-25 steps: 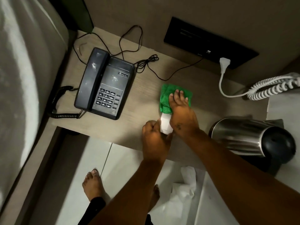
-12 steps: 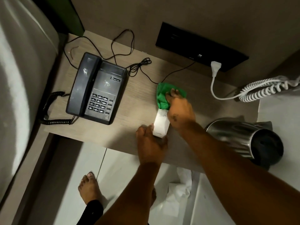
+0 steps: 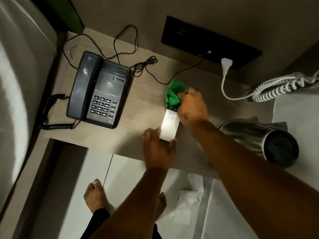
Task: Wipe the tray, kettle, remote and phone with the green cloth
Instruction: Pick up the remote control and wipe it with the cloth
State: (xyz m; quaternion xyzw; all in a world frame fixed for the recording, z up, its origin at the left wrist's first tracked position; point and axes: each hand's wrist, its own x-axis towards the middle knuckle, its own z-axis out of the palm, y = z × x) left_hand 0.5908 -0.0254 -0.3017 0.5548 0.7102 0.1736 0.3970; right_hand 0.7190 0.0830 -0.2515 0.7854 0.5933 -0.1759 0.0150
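A white remote (image 3: 170,124) lies on the wooden desk (image 3: 143,99), its long axis pointing away from me. My left hand (image 3: 158,149) grips its near end and holds it down. My right hand (image 3: 192,106) is closed on the bunched green cloth (image 3: 173,93), which rests on the remote's far end. A dark grey desk phone (image 3: 98,90) with handset and keypad sits to the left. The steel kettle (image 3: 259,140) with a black lid stands at the right, partly behind my right forearm. No tray shows.
Black cables (image 3: 145,66) loop across the desk behind the phone. A white plug and coiled white cord (image 3: 279,87) lie at the back right under a black wall panel (image 3: 207,44). A bed edge (image 3: 20,83) runs along the left. Crumpled white paper (image 3: 189,204) lies on the floor by my feet.
My right hand has slid the cloth away from me along the remote and bunched it, uncovering most of the remote's white face. My left hand has kept hold of the near end.
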